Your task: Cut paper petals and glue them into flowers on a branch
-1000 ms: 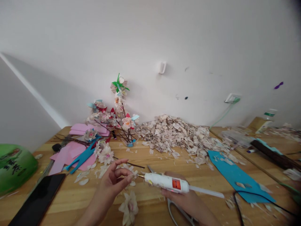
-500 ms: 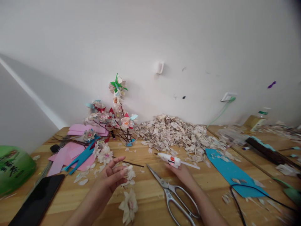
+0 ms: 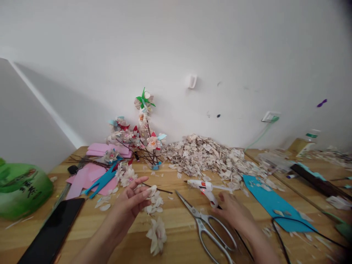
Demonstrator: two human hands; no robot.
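My left hand (image 3: 134, 201) is closed in a pinch on a pale petal (image 3: 152, 190), over a small cluster of loose white petals (image 3: 155, 204). A brown stick (image 3: 162, 189) lies just behind its fingers. On the wood below rests a white petal flower (image 3: 156, 236). The white glue gun (image 3: 198, 184) lies on the table with a glue stick at its rear and a small red light showing. My right hand (image 3: 233, 209) is beside its handle, fingers loosely apart and not wrapped around it. Silver scissors (image 3: 199, 216) lie between my hands, blades pointing away.
A heap of dried petals (image 3: 209, 154) lies against the wall. Flower stems stand in a small cup (image 3: 156, 165). Pink paper (image 3: 90, 178), a phone (image 3: 52, 234) and a green bag (image 3: 24, 190) are at left. Blue paper (image 3: 275, 203) and a black cable (image 3: 277, 234) are at right.
My right hand has let go of the glue gun and moved right, leaving its handle in full view. My left hand stays in its pinch. The whole view has shifted slightly.
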